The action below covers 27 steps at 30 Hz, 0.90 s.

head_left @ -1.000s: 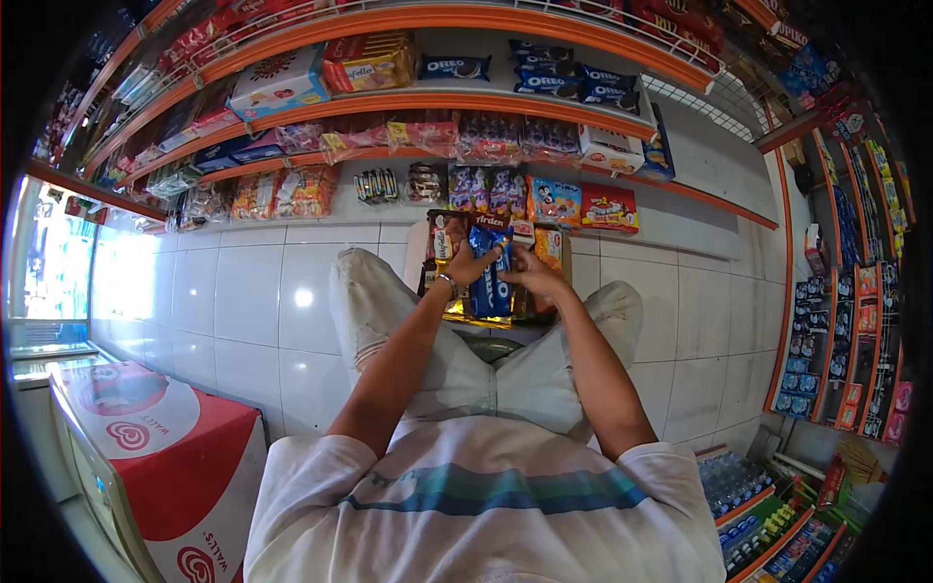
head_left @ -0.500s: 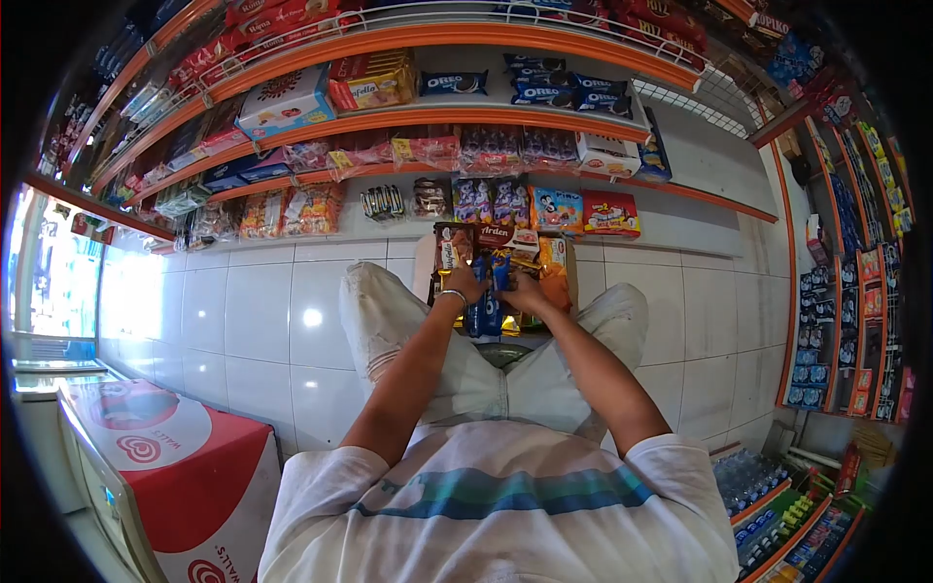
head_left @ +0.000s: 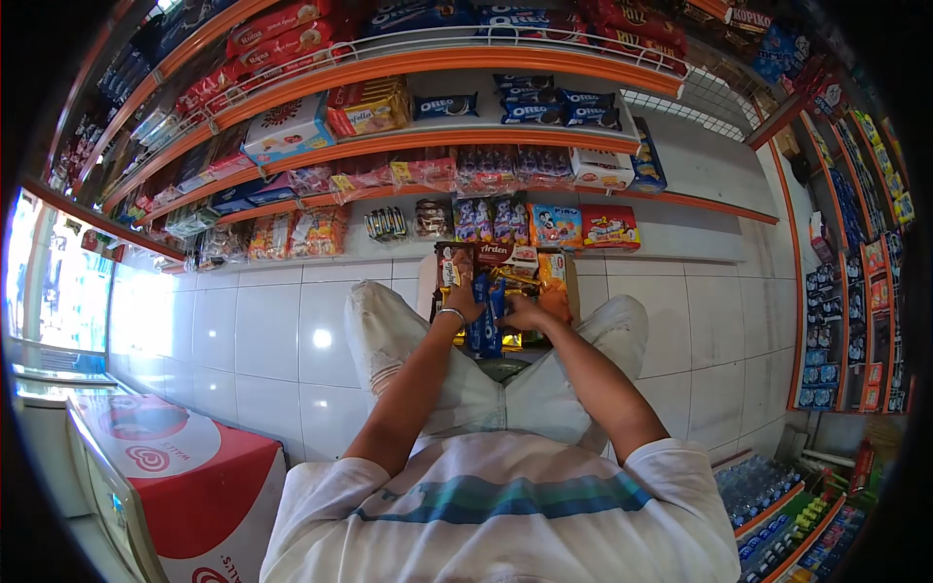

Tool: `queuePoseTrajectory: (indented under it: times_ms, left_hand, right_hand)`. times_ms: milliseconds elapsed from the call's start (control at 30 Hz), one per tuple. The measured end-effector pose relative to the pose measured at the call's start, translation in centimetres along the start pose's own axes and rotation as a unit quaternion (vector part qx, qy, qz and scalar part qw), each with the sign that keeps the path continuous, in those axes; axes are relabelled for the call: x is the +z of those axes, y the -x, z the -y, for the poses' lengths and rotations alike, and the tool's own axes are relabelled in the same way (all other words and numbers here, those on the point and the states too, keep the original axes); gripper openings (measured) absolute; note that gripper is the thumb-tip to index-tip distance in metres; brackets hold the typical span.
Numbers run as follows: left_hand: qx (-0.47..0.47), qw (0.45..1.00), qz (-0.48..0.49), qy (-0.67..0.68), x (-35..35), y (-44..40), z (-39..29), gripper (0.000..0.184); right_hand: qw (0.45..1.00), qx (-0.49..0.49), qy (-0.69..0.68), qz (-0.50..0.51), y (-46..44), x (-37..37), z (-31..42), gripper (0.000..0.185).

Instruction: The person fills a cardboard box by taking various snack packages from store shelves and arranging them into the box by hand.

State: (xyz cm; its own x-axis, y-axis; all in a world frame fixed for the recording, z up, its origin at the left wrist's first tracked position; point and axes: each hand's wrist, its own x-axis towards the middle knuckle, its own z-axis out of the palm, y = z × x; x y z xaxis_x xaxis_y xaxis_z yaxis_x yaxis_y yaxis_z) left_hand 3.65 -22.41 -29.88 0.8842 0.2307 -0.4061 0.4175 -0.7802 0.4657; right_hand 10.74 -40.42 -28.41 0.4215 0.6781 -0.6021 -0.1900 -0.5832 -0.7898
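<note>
A box of mixed snack packs (head_left: 425, 282) stands on the floor between my bent knees. Blue Oreo packs (head_left: 485, 335) stand lengthwise in its near middle part. My left hand (head_left: 464, 300), with a bracelet at the wrist, lies with fingers stretched over a brown wafer pack (head_left: 455, 260), beside the Oreo packs. From the other side my right hand (head_left: 525, 313) has its fingers curled at the edge of an Oreo pack; its fingertips are partly hidden. Behind them are a red-brown Arden pack (head_left: 505, 255) and an orange pack (head_left: 553, 270).
Orange-edged shelves (head_left: 466, 131) of biscuits and wafers rise in front. On the lowest shelf stand purple packs (head_left: 491, 222), a blue-orange box (head_left: 556, 226) and a red box (head_left: 610, 226). A red-and-white ice-cream freezer (head_left: 209, 466) is at the left, and bottles (head_left: 758, 486) at the lower right.
The view has tilted, so shelves and box sit lower in the picture. My left hand's fingers have spread forward over the brown wafer pack. My right hand stays by the Oreo packs.
</note>
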Motion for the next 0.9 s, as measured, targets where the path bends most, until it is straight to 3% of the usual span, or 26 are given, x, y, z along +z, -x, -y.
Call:
queuePoseTrajectory:
  times_ms: [100, 167, 367, 500, 633, 733, 900]
  left_hand:
    - [-0.024, 0.999, 0.021, -0.004, -0.3, -0.1, -0.2, 0.101]
    - [-0.022, 0.999, 0.025, -0.013, -0.3, -0.1, -0.3, 0.101]
    - [-0.025, 0.999, 0.038, -0.001, -1.2, 0.9, -1.0, 0.107]
    - [-0.021, 0.999, 0.024, -0.003, -0.5, 0.4, -0.3, 0.110]
    - [-0.032, 0.999, 0.031, -0.029, -0.8, 0.8, -1.0, 0.111]
    - [-0.038, 0.997, 0.050, -0.050, -1.5, 1.1, -1.6, 0.112]
    - [-0.042, 0.993, 0.106, -0.042, -1.8, 1.0, -1.8, 0.113]
  right_hand:
    - [0.995, 0.001, 0.095, 0.010, 0.3, -0.1, 0.4, 0.056]
    - [0.991, 0.001, 0.121, -0.052, -0.2, 0.0, -0.3, 0.064]
    - [0.986, -0.025, 0.137, -0.090, 1.1, -0.5, 1.3, 0.068]
    - [0.991, -0.066, 0.103, -0.051, -0.7, -0.9, -0.6, 0.067]
    - [0.980, -0.005, 0.172, -0.098, 0.4, -0.9, 1.2, 0.069]
    - [0.983, -0.059, 0.128, -0.114, 0.0, -1.4, 0.4, 0.066]
    - [0.982, -0.060, 0.145, -0.106, -0.1, -2.1, -0.2, 0.070]
